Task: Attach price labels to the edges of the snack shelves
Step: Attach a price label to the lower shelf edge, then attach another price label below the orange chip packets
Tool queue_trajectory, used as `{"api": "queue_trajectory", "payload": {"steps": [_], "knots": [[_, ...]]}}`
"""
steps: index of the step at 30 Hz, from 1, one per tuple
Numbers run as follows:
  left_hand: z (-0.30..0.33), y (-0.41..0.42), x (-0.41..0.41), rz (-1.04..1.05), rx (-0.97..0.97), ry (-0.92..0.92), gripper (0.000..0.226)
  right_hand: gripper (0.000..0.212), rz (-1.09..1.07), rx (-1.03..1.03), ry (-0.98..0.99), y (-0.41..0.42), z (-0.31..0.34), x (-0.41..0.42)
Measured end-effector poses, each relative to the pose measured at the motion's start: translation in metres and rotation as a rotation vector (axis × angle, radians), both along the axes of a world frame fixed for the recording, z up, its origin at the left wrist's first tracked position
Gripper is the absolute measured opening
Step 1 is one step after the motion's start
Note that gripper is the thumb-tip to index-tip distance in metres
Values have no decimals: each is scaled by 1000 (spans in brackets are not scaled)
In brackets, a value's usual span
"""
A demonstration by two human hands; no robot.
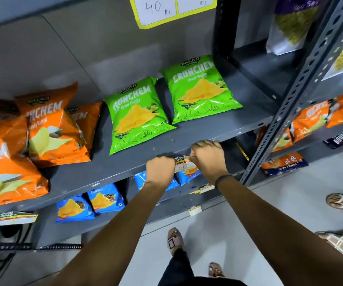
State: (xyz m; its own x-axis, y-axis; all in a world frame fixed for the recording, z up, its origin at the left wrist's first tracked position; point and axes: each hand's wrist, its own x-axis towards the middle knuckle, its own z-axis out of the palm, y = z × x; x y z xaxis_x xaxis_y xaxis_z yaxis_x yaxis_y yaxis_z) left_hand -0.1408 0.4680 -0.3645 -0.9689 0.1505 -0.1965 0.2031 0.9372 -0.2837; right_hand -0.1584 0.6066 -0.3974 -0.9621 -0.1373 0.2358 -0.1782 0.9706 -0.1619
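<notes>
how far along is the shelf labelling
Done: labels hang on the same shelf's edge at far left and on the lower shelf. In hand: both hands, left hand and right hand, hold a label against the shelf edge. The rest cannot be judged.

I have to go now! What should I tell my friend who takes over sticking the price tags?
Left hand: closed on the left end of the price label, at the front edge of the shelf with the green chip bags.
Right hand: pinching the label's right end at the same edge.
Done: a label hangs on this shelf's edge far left; two more sit on the lower shelf edges.
Left: whether this label has stuck cannot be told; press it flat, then go on to unlabelled edges.
</notes>
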Motion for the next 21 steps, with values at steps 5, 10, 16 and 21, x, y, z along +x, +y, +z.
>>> {"api": "queue_trajectory", "payload": {"steps": [5, 10, 16, 21], "knots": [[-1, -9, -1, -15, 96, 31, 20, 23, 88, -170, -86, 8, 2, -1], [0, -16, -7, 41, 240, 74, 28, 17, 79, -274, -93, 12, 9, -1], [5, -7, -17, 121, 263, 89, 38, 23, 26, -277, -121, 9, 20, -7], [6, -7, -10, 183, 302, 81, 35, 24, -46, -349, -122, 0, 25, 2]]}}
